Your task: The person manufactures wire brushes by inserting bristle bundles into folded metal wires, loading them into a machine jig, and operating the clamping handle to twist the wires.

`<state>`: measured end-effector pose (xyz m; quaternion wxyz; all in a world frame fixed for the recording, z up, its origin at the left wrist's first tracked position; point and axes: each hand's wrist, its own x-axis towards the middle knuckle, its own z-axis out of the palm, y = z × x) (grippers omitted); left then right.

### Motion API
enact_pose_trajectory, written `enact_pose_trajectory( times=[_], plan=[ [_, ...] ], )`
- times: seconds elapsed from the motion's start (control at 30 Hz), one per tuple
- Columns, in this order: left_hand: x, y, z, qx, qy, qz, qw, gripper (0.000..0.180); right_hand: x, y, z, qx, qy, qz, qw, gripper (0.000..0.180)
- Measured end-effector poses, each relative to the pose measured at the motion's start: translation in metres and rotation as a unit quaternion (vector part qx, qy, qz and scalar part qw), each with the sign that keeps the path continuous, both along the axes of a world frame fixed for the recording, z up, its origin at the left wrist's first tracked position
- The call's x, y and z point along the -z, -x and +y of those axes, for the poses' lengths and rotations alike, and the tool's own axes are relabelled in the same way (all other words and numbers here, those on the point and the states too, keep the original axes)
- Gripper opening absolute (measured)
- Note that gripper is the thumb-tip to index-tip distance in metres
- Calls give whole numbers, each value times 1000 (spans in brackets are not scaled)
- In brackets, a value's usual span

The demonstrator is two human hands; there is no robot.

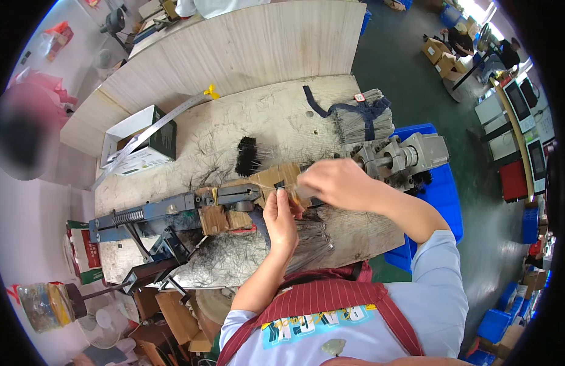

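Observation:
My left hand [281, 221] is closed in a pinch in front of the bench machine, with a small black piece [279, 184] at its thumb tip. Close by on the right, my right hand [334, 183] has its fingers curled together; the tips are blurred and what they hold cannot be made out. Under and behind the hands lies brown cardboard [269, 175] on the long blue-grey metal machine [154, 210]. A cluster of black-bristled wire brushes [247, 157] lies just beyond. Several thin wires [313, 241] lie below the right hand.
A motor unit [425, 152] stands at the machine's right end, above a blue crate [444, 201]. At the back lie a tied wire bundle [363, 119], an open box [142, 137] and a metal ruler [154, 128]. Loose bristles litter the worktop [203, 146]. People sit farther off at right.

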<state>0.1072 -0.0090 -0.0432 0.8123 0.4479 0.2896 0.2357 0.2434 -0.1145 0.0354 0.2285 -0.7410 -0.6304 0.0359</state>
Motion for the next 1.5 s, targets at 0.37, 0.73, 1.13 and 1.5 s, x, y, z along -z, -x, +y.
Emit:
enact_pose_trajectory(
  times=[0.37,0.73,1.13,1.5],
  plan=[
    [-11,2,-3,4,67,6,998,32,2,-31,60,-61,211,177,959,15],
    [-36,6,1,25,140,-85,986,37,2,-37,62,-31,268,346,899,24],
    [-43,26,25,40,356,-162,919,55,-12,-10,12,31,-14,199,979,21],
    [-44,27,20,27,338,-144,930,52,11,21,23,35,-127,48,990,12]
  ],
)
